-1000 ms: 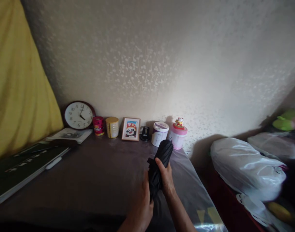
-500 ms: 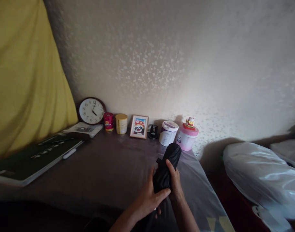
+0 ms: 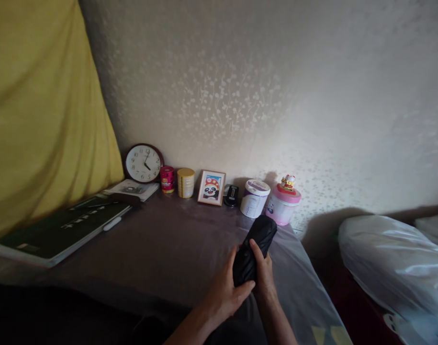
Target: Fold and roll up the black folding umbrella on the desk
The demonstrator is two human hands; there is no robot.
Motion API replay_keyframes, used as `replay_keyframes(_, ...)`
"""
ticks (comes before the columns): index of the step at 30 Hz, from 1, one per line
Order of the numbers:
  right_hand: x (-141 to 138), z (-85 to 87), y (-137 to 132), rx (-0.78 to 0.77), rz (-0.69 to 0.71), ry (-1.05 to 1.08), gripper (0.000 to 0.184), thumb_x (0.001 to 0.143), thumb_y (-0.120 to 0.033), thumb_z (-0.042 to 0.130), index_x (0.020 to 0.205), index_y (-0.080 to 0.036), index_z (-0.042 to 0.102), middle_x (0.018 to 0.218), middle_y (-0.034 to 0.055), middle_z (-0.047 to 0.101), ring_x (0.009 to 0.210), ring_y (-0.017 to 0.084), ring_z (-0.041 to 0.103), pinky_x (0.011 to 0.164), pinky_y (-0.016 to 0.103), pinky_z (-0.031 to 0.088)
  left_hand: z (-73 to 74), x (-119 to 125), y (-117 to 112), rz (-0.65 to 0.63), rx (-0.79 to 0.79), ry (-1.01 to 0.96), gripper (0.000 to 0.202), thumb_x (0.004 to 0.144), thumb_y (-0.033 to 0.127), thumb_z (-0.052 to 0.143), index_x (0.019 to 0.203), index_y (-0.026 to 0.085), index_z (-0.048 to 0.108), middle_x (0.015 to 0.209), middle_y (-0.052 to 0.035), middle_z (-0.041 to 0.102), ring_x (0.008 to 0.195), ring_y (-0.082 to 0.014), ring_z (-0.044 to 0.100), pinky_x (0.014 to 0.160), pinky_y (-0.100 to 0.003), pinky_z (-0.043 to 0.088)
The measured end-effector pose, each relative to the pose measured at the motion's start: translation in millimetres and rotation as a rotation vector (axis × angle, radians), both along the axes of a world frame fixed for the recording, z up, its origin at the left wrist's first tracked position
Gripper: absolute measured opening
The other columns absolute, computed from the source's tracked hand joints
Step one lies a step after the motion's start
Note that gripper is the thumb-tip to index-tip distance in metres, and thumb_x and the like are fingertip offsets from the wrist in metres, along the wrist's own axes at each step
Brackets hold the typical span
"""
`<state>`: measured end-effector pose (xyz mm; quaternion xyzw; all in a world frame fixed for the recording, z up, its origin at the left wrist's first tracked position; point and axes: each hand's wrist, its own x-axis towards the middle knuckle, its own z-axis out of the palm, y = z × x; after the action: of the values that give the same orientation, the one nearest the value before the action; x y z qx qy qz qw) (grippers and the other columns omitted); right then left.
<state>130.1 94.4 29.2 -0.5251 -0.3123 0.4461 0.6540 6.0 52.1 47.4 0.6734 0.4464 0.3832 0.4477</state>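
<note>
A black folding umbrella [image 3: 261, 235], furled into a thick roll, is held at a tilt above the near right part of the table, its wide end pointing away from me. My left hand [image 3: 230, 285] grips the lower end, thumb across the front and fingers along the left side. Higher up, my right hand [image 3: 263, 273] is wrapped round the right side with its thumb lying along the fabric. The fingers behind the umbrella are hidden, and so is its lowest part.
Along the wall stand a clock [image 3: 144, 163], a red can [image 3: 167, 179], a yellow can [image 3: 186, 183], a picture frame [image 3: 212, 188], a small black device [image 3: 231, 196], a white tub [image 3: 255, 199] and a pink-lidded tub [image 3: 282, 205] topped by a figurine [image 3: 287, 182]. A green board [image 3: 75, 230] lies left.
The strap that stuck out on the umbrella's left side no longer sticks out. Both hands keep hold of the umbrella. The view has shifted slightly, so the scene sits a little further right.
</note>
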Motion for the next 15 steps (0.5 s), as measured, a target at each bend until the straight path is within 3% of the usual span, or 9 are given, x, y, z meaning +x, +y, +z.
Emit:
replay_keyframes(5, 2, 15.3, -8, 0.064, -0.005, -0.246, 0.047, 0.066, -0.046, 0.069, 0.102, -0.018, 0.061, 0.097, 0.0028, 0.068, 0.095, 0.023, 0.061, 0.081, 0.03, 0.048, -17.2, -3, 2, 0.031, 0.167, 0.069, 0.078, 0.073, 0.023, 0.056, 0.14, 0.02, 0.016, 0.144, -0.0081, 0.032, 0.13, -0.0214, 0.034, 0.107, -0.039, 0.03)
replay_keyframes(9, 10, 16.0, -8, 0.057, -0.087, -0.491, 0.043, 0.059, -0.046, 0.073, 0.09, -0.019, 0.063, 0.085, 0.0046, 0.069, 0.085, 0.025, 0.062, 0.075, 0.032, 0.046, -27.1, -6, 4, 0.058, 0.248, 0.153, 0.076, 0.075, 0.021, 0.053, 0.14, 0.024, 0.014, 0.145, -0.0059, 0.031, 0.129, -0.0196, 0.034, 0.106, -0.039, 0.031)
replay_keyframes(15, 13, -2.3, -13, 0.085, -0.144, -0.619, 0.067, 0.064, -0.049, 0.07, 0.119, -0.016, 0.051, 0.088, 0.0067, 0.066, 0.082, 0.025, 0.06, 0.073, 0.034, 0.045, -25.7, -8, 0, 0.049, 0.196, 0.252, 0.073, 0.076, 0.024, 0.052, 0.14, 0.016, 0.017, 0.14, -0.0123, 0.039, 0.124, -0.0214, 0.042, 0.102, -0.038, 0.036)
